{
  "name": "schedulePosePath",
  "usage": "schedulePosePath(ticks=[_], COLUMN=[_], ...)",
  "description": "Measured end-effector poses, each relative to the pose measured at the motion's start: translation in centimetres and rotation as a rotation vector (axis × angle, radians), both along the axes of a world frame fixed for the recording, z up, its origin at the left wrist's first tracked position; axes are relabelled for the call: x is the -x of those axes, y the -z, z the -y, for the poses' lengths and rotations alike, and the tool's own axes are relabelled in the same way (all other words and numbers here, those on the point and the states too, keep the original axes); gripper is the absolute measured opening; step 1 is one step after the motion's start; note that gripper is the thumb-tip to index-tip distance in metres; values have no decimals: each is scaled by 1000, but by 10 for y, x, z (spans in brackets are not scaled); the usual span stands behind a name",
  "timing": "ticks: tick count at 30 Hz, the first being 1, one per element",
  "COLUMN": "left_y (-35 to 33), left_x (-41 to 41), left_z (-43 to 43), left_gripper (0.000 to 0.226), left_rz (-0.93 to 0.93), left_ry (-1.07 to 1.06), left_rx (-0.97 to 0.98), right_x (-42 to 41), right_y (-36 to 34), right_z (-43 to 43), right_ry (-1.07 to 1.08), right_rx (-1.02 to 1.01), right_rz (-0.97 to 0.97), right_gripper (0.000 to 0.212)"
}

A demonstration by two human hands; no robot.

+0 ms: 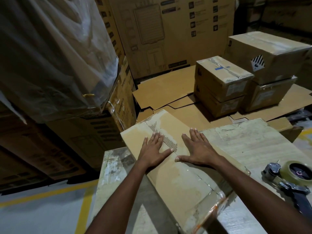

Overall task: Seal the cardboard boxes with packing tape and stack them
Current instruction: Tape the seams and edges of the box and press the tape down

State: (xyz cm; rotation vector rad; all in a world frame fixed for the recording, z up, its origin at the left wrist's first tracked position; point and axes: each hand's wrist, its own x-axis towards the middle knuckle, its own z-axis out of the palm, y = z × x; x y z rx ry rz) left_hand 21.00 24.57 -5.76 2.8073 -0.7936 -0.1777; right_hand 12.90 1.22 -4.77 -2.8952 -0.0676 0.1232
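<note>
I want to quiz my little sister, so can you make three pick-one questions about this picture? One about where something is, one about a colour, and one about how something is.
1. Where is the tape dispenser?
A. On the table, right of the box
B. Hanging on a wall hook
C. Inside a drawer

2. What colour are the floor lines?
A. Blue
B. Yellow
C. Red

3. How are the left grip and right grip?
A. Curled round the tape
B. Up in the air
C. Flat, fingers straight, on the box top

Answers:
1 A: it lies on the tabletop off the box's right side.
2 B: the painted stripes are yellow.
3 C: both palms lie spread on the cardboard.
</note>
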Motion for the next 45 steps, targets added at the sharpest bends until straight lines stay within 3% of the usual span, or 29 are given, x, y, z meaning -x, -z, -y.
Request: schedulePosePath(ticks=[14, 18, 24, 28, 39, 41, 45], left_y=[-1, -1, 3, 5, 7, 9, 7], left_x=[5, 21, 83, 120, 235, 246, 241], left_z=[3, 10, 40, 56, 90, 95, 91], left_gripper=[94, 81, 65, 64, 57, 57, 56], left_rz=[5, 16, 16, 25, 62, 102, 140], left_ry=[-55, -101, -13, -7, -199, -220, -125], left_rx=[-2, -25, -15, -27, -17, -15, -29], right_x=[85, 98, 103, 108, 157, 163, 177], right_y=[-9, -9, -25, -24, -8, 0, 17], right_z=[51, 65, 86, 92, 110, 116, 128], right_ry=[-89, -127, -150, 0, 119, 123, 181], right_rx=[-50, -71, -286, -394, -556, -566, -526], right_rz=[-169, -215, -304, -211, 77, 115, 211], right_gripper=[142, 144, 146, 116, 34, 32, 49])
